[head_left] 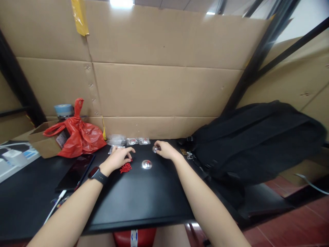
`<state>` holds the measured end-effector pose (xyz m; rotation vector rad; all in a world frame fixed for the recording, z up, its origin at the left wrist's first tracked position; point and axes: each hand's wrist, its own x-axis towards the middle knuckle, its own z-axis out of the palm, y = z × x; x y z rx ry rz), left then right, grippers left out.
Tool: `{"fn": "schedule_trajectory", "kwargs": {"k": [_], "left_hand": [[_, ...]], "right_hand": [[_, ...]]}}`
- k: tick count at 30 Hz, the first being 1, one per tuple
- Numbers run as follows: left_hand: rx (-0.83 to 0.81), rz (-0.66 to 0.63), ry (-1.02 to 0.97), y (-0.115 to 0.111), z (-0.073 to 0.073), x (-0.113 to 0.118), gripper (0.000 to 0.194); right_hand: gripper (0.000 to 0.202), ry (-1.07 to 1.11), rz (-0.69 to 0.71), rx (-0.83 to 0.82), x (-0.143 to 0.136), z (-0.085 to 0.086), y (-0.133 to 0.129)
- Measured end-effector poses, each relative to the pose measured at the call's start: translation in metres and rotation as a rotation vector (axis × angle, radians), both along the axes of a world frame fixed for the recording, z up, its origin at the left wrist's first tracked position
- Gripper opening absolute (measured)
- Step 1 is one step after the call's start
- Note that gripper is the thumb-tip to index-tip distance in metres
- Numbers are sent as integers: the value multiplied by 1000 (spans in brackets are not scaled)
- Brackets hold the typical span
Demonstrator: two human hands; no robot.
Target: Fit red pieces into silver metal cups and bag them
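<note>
My left hand [118, 159] hovers with its fingers apart at the edge of a small heap of red cords [125, 168]. A red bit shows by the thumb tip; whether the thumb touches it is unclear. Farther right, my right hand [165, 150] pinches a small shiny disc [155, 148] between thumb and fingers, which partly cover it. Between the hands, a round silver disc [147, 164] with a red mark lies flat on the black table [144, 202]. Behind them are two clear packets, a left one [132, 141] and a right one [144, 140], each with a similar disc inside.
More clear plastic packets [116, 139] lie behind my left hand. Leftward are a phone [75, 172], a white cable [55, 206], a red plastic bag [79, 133] and a cardboard box [45, 140]. A black backpack [259, 140] fills the right side; a cardboard wall [154, 85] stands behind.
</note>
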<state>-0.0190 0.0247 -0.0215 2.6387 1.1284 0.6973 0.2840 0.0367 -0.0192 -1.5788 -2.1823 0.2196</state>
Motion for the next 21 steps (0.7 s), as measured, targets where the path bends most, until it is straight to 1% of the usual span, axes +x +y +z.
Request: {"fn": "schedule_trajectory", "kwargs": {"k": [3,7,10,13,16,19,21], "left_hand": [[-4,25,0,-1,1,0,30],[35,45,18,-5,5,3,29],[50,23,-83,-8,11,6,26],[2,-11,-240,-11,18,8,23],[-19,0,-336,-15,24,11,21],[-16,7,-407,-19,28,14,20],[-16,9,-458,-22,30,16,23]], "right_hand": [[25,28,12,-5,1,-1,1],[22,44,31,-29,1,-2,2],[23,35,32,-16,0,0,2],[19,41,6,13,-2,3,0],[23,137,22,32,-10,8,-6],[31,287,74,42,-23,15,-15],[30,398,117,43,-33,19,-21]]}}
